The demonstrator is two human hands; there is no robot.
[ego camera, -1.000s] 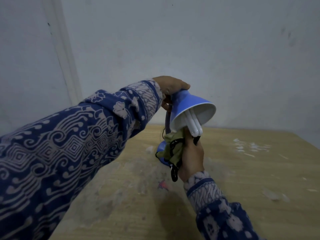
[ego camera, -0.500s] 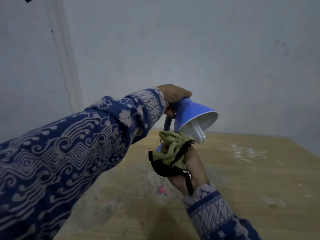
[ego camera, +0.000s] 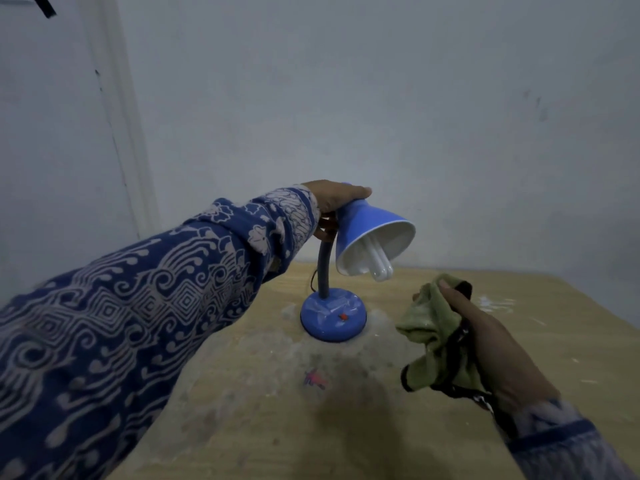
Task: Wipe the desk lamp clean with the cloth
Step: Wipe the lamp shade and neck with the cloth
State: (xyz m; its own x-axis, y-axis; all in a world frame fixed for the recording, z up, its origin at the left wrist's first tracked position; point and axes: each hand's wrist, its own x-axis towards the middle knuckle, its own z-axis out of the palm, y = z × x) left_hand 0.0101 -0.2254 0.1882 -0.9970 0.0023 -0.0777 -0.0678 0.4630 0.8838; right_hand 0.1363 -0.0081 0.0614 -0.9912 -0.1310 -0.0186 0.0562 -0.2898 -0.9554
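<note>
A blue desk lamp stands on the wooden table, its round base (ego camera: 332, 315) carrying a small red switch. A grey bendy neck (ego camera: 323, 268) rises to the blue shade (ego camera: 367, 230), which tilts down to the right with a white bulb (ego camera: 379, 265) sticking out. My left hand (ego camera: 334, 199) grips the top of the shade where it meets the neck. My right hand (ego camera: 491, 344) is to the right of the base, apart from the lamp, closed on a crumpled olive-green cloth (ego camera: 431, 334) with a black edge.
The wooden table (ego camera: 485, 410) has dusty pale patches around the lamp base, white smears at the right, and a small red-blue mark (ego camera: 313, 379) in front of the base. A bare grey wall stands close behind the table.
My right hand has drawn the cloth away from under the shade, down and to the right, uncovering the base. My left hand keeps its hold on the shade's top.
</note>
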